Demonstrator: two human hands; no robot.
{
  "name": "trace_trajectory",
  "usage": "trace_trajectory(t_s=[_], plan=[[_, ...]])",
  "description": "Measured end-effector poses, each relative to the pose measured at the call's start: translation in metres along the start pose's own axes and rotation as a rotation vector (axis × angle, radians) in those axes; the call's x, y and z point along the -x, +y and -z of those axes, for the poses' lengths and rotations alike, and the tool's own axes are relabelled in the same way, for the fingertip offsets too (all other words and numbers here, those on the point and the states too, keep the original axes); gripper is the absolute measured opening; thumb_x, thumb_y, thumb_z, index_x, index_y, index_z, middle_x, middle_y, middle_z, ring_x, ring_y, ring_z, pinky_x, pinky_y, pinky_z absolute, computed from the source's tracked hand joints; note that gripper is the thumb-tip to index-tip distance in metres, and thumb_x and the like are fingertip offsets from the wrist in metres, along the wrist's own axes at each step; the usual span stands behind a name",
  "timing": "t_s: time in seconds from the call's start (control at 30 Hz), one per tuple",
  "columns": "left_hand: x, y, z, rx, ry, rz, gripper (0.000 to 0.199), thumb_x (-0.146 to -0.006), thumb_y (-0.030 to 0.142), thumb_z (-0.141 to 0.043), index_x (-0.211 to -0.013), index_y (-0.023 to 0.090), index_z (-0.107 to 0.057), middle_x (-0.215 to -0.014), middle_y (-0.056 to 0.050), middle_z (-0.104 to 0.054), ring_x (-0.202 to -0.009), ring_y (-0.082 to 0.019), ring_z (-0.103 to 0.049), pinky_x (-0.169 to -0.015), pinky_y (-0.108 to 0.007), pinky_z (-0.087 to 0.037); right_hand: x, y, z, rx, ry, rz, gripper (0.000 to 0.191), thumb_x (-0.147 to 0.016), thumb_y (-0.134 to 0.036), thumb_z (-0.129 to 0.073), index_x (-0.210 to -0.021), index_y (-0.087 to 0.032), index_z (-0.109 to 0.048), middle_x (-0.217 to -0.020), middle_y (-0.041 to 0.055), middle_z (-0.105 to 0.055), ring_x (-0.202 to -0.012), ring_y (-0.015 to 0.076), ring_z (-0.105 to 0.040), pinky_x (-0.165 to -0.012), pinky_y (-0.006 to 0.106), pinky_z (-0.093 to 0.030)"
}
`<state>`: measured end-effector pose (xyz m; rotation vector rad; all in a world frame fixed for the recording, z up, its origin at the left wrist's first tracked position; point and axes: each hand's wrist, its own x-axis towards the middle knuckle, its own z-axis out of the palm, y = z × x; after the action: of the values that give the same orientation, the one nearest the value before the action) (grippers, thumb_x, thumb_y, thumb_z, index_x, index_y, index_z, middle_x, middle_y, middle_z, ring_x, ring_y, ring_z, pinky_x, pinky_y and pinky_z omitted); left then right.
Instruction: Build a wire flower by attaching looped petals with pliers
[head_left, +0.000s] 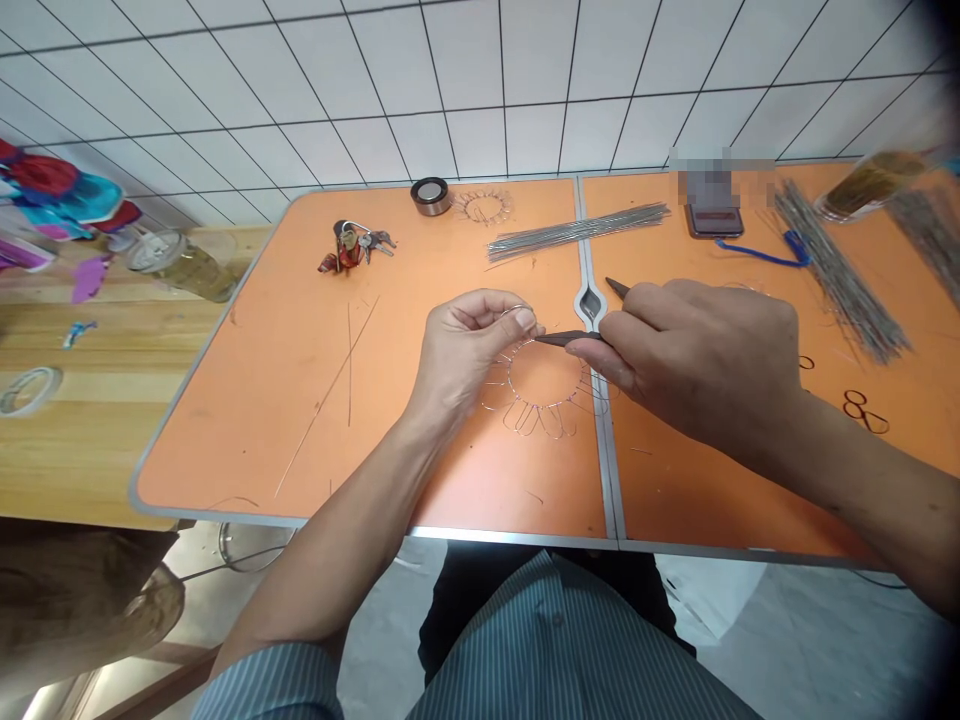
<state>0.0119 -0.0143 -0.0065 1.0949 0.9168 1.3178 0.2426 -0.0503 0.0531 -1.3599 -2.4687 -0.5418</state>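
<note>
A thin wire ring with looped, petal-like wires around it (541, 406) is held low over the orange table. My left hand (480, 340) is closed, with thumb and fingertips pinching the ring's upper left edge. My right hand (697, 350) is closed round a dark, pointed, two-pronged tool (568, 339). One prong reaches left to the ring beside my left fingertips. The other prong points up and left, apart from the first. My right hand covers the rest of the tool, so its exact kind cannot be made out.
Behind my hands lie a bundle of straight wires (577, 232), another wire ring (482, 207), a tape roll (431, 196) and keys (356, 246). To the right are a phone-like device (714, 218), a thicker wire bundle (844, 275) and dark loops (865, 411). Loose wires (326, 400) lie left.
</note>
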Motion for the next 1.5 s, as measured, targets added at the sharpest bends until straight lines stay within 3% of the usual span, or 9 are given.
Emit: trace_trajectory(t_s=[0.23,0.43,0.6,0.73,0.87,1.0,1.13,1.3,1.5], plan=[[0.001,-0.001,-0.001,-0.061,-0.001,0.008,0.029,-0.077,0.041,-0.104,-0.081,0.021,-0.084,-0.08,-0.003,-0.081,-0.077,-0.017,-0.077,-0.079,-0.03,-0.062,-0.004,-0.002,-0.006,-0.071,-0.006,-0.065,0.068,-0.116,-0.065,-0.047,-0.066,-0.021,-0.064,-0.064,0.005,-0.058,-0.062,0.0171,-0.048,-0.06,0.038,-0.012],[-0.007,-0.001,0.005,0.018,0.026,0.076,0.029,-0.073,0.038,-0.106,-0.082,0.022,-0.084,-0.079,-0.002,-0.082,-0.074,-0.015,-0.076,-0.07,-0.026,-0.058,0.026,0.017,-0.008,-0.14,0.116,-0.206,0.051,-0.113,-0.055,-0.057,-0.082,-0.022,-0.079,-0.089,0.0074,-0.079,-0.074,0.0207,-0.066,-0.059,0.037,-0.023],[-0.01,0.006,0.007,0.087,0.015,0.16,0.035,-0.067,0.04,-0.107,-0.081,0.021,-0.082,-0.078,-0.003,-0.082,-0.067,-0.014,-0.072,-0.064,-0.026,-0.055,0.076,0.03,-0.032,-0.126,-0.055,-0.261,0.028,-0.11,-0.032,-0.063,-0.088,-0.024,-0.08,-0.097,0.0129,-0.083,-0.09,0.0319,-0.076,-0.062,0.039,-0.032],[-0.008,0.006,0.004,0.08,-0.001,0.159,0.033,-0.067,0.039,-0.107,-0.08,0.021,-0.082,-0.077,-0.003,-0.081,-0.064,-0.013,-0.069,-0.06,-0.026,-0.052,0.094,0.03,-0.054,-0.083,-0.124,-0.163,0.036,-0.108,-0.041,-0.067,-0.078,-0.024,-0.076,-0.085,0.0108,-0.078,-0.077,0.0278,-0.069,-0.067,0.041,-0.038],[-0.006,0.001,0.001,0.068,-0.056,0.173,0.032,-0.069,0.04,-0.105,-0.08,0.02,-0.082,-0.078,-0.005,-0.082,-0.066,-0.013,-0.07,-0.062,-0.026,-0.051,0.072,0.028,-0.04,-0.284,-0.067,-0.224,0.03,-0.106,-0.046,-0.064,-0.095,-0.024,-0.081,-0.104,0.0124,-0.082,-0.101,0.0322,-0.075,-0.079,0.042,-0.048],[-0.004,-0.001,-0.003,0.055,-0.118,0.193,0.035,-0.065,0.042,-0.108,-0.077,0.02,-0.083,-0.076,-0.004,-0.081,-0.064,-0.012,-0.067,-0.062,-0.026,-0.05,0.023,0.018,-0.013,-0.701,-0.115,-0.437,0.021,-0.102,-0.039,-0.068,-0.09,-0.026,-0.08,-0.09,0.0036,-0.082,-0.08,0.0231,-0.072,-0.073,0.038,-0.051],[-0.003,-0.006,-0.006,0.022,-0.162,0.199,0.037,-0.063,0.045,-0.109,-0.075,0.022,-0.083,-0.073,-0.002,-0.077,-0.063,-0.011,-0.063,-0.061,-0.026,-0.048,-0.008,0.001,-0.015,-0.976,-0.135,-0.464,0.014,-0.097,-0.038,-0.075,-0.094,-0.026,-0.082,-0.091,0.003,-0.082,-0.085,0.0229,-0.073,-0.074,0.038,-0.053],[-0.001,-0.011,-0.008,0.041,-0.206,0.23,0.037,-0.061,0.041,-0.11,-0.076,0.02,-0.084,-0.073,-0.001,-0.076,-0.064,-0.011,-0.063,-0.063,-0.026,-0.049,-0.005,-0.011,-0.033,-1.245,-0.201,-0.519,0.025,-0.083,-0.042,-0.093,-0.089,-0.024,-0.077,-0.08,0.0011,-0.074,-0.073,0.0195,-0.066,-0.062,0.035,-0.049],[0.003,-0.009,-0.012,0.057,-0.203,0.271,0.041,-0.061,0.043,-0.111,-0.079,0.018,-0.083,-0.072,-0.001,-0.076,-0.064,-0.01,-0.065,-0.064,-0.024,-0.051,0.0,-0.014,-0.035,-1.392,-0.193,-0.587,0.022,-0.081,-0.024,-0.093,-0.091,-0.023,-0.073,-0.082,0.0016,-0.074,-0.072,0.0157,-0.065,-0.06,0.029,-0.046]])
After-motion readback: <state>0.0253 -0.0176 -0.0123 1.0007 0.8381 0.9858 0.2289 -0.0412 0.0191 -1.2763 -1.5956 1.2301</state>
